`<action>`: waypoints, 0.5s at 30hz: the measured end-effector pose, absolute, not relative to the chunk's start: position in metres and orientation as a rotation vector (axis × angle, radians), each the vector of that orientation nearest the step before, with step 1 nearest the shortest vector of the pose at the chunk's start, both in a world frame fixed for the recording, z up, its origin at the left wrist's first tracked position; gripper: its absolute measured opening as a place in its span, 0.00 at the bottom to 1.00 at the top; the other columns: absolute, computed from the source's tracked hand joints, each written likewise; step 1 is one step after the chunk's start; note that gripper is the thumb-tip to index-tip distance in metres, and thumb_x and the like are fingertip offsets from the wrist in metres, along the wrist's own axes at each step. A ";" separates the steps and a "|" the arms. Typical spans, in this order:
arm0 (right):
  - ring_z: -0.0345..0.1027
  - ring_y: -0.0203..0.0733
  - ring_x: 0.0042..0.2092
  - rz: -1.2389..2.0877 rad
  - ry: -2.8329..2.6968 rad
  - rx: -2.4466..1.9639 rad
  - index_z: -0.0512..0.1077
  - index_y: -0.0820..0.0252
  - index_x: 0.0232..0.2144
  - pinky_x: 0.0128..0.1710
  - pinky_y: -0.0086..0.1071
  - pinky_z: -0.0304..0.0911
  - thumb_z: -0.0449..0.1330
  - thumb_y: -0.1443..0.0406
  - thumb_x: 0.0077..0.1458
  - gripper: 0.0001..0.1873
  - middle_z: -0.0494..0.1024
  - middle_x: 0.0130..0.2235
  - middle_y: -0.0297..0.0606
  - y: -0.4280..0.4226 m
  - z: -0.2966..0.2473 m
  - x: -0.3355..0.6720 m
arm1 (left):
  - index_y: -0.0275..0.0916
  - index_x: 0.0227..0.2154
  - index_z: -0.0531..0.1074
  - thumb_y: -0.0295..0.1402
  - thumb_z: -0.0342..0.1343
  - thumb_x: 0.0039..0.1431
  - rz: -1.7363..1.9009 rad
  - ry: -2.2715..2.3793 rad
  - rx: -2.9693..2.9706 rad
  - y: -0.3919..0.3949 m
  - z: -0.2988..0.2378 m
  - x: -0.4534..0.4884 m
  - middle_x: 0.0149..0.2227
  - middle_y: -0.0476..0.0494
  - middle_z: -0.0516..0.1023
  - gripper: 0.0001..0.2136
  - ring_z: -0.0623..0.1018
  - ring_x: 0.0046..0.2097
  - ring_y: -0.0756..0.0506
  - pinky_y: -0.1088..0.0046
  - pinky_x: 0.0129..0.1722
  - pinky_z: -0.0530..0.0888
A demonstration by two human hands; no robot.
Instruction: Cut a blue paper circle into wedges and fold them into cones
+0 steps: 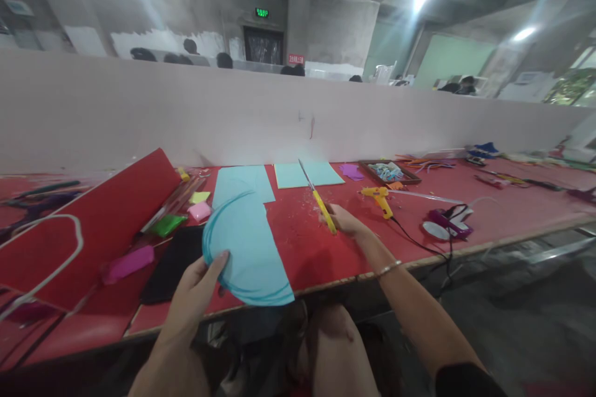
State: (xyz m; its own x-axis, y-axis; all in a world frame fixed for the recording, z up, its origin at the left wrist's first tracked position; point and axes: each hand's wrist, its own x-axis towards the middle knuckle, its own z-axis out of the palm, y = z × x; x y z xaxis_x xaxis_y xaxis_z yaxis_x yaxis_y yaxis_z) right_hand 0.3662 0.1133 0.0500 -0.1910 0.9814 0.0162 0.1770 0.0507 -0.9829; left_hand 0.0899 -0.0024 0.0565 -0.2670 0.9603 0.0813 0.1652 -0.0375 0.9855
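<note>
My left hand [198,282] pinches the left edge of a light blue sheet [246,242] between thumb and fingers. This sheet has a rounded outline with darker blue strokes along its curve, and it is raised over the table's front edge. To its right, my right hand [342,218] is closed around yellow-handled scissors [325,212], seen nearly edge-on. Their metal blades point up and away, apart from the sheet. The fingers partly hide the handles. Behind the held sheet lies another light blue sheet [249,178], with a pale blue pad [307,175] beside it.
A yellow glue gun [379,198] with a black cord lies right of my right hand. Beyond are a tray of small pieces [388,172] and a purple device [449,223]. At left are a leaning red board [93,229], a black mat [174,263] and colored packets. A white partition [233,111] stands behind.
</note>
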 end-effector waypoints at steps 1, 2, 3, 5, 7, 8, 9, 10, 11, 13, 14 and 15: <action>0.55 0.29 0.21 1.260 -1.522 -1.173 0.63 0.62 0.19 0.20 0.24 0.52 0.65 0.63 0.40 0.13 0.63 0.19 0.26 0.102 0.056 0.361 | 0.40 0.12 0.61 0.48 0.58 0.41 1.418 1.507 1.230 -0.003 0.061 0.095 0.11 0.54 0.60 0.19 0.61 0.16 0.53 0.77 0.15 0.62; 0.54 0.28 0.21 1.274 -1.527 -1.129 0.63 0.61 0.21 0.21 0.24 0.52 0.65 0.61 0.39 0.14 0.63 0.20 0.26 0.092 0.061 0.354 | 0.40 0.11 0.60 0.46 0.57 0.43 1.445 1.509 1.233 -0.004 0.066 0.099 0.11 0.54 0.60 0.18 0.61 0.16 0.53 0.77 0.15 0.62; 0.54 0.28 0.21 1.308 -1.536 -1.075 0.62 0.60 0.22 0.20 0.24 0.51 0.64 0.59 0.39 0.15 0.62 0.20 0.25 0.082 0.067 0.347 | 0.40 0.11 0.60 0.44 0.56 0.45 1.487 1.515 1.219 -0.004 0.071 0.102 0.11 0.54 0.59 0.17 0.61 0.16 0.53 0.78 0.15 0.62; 0.50 0.28 0.20 1.440 -1.531 -0.898 0.59 0.58 0.22 0.19 0.24 0.48 0.62 0.54 0.42 0.17 0.57 0.19 0.24 0.065 0.074 0.332 | 0.40 0.12 0.61 0.43 0.54 0.47 1.572 1.522 1.163 -0.003 0.078 0.107 0.11 0.54 0.60 0.16 0.61 0.15 0.53 0.78 0.14 0.61; 0.49 0.28 0.21 1.403 -1.551 -0.791 0.58 0.58 0.21 0.20 0.24 0.49 0.62 0.53 0.42 0.19 0.57 0.20 0.25 0.053 0.078 0.318 | 0.40 0.15 0.63 0.43 0.54 0.47 1.655 1.506 1.100 -0.002 0.082 0.109 0.12 0.55 0.61 0.14 0.61 0.16 0.53 0.78 0.13 0.60; 0.50 0.29 0.22 1.367 -1.566 -0.774 0.59 0.58 0.22 0.21 0.25 0.50 0.61 0.52 0.43 0.19 0.58 0.21 0.26 0.049 0.078 0.312 | 0.40 0.16 0.64 0.43 0.55 0.47 1.693 1.493 1.078 -0.001 0.083 0.108 0.13 0.55 0.61 0.14 0.61 0.16 0.53 0.78 0.13 0.60; 0.52 0.30 0.23 1.325 -1.582 -0.765 0.60 0.58 0.22 0.22 0.26 0.52 0.60 0.52 0.45 0.18 0.59 0.22 0.27 0.045 0.077 0.307 | 0.40 0.17 0.66 0.44 0.56 0.46 1.732 1.485 1.061 0.000 0.084 0.108 0.13 0.55 0.62 0.13 0.62 0.17 0.53 0.78 0.14 0.61; 0.54 0.31 0.24 1.288 -1.599 -0.756 0.62 0.57 0.23 0.23 0.26 0.55 0.59 0.52 0.48 0.16 0.61 0.23 0.28 0.042 0.076 0.302 | 0.40 0.18 0.67 0.43 0.57 0.46 1.769 1.486 1.048 0.001 0.084 0.107 0.14 0.55 0.63 0.13 0.63 0.18 0.53 0.79 0.16 0.63; 0.56 0.32 0.25 1.264 -1.619 -0.747 0.63 0.57 0.24 0.25 0.27 0.57 0.57 0.52 0.50 0.15 0.62 0.24 0.30 0.039 0.074 0.299 | 0.39 0.20 0.68 0.43 0.57 0.45 1.811 1.497 1.037 0.001 0.085 0.106 0.16 0.55 0.65 0.12 0.64 0.19 0.52 0.79 0.18 0.65; 0.59 0.34 0.27 1.250 -1.673 -0.705 0.64 0.56 0.24 0.28 0.29 0.61 0.54 0.53 0.52 0.15 0.65 0.25 0.31 0.035 0.073 0.294 | 0.39 0.23 0.70 0.41 0.58 0.45 1.890 1.530 1.022 0.001 0.089 0.105 0.20 0.53 0.71 0.10 0.68 0.23 0.52 0.78 0.22 0.68; 0.60 0.35 0.27 1.255 -1.698 -0.683 0.64 0.56 0.24 0.29 0.30 0.62 0.55 0.52 0.52 0.15 0.66 0.25 0.31 0.034 0.073 0.293 | 0.39 0.25 0.71 0.41 0.57 0.45 1.926 1.542 1.025 0.002 0.091 0.106 0.22 0.53 0.73 0.10 0.69 0.25 0.51 0.78 0.24 0.68; 0.61 0.35 0.27 1.246 -1.699 -0.681 0.65 0.56 0.25 0.28 0.30 0.63 0.56 0.52 0.50 0.15 0.66 0.25 0.31 0.032 0.074 0.292 | 0.38 0.25 0.72 0.40 0.57 0.45 1.955 1.552 1.040 0.003 0.094 0.106 0.24 0.52 0.74 0.10 0.70 0.27 0.50 0.78 0.25 0.69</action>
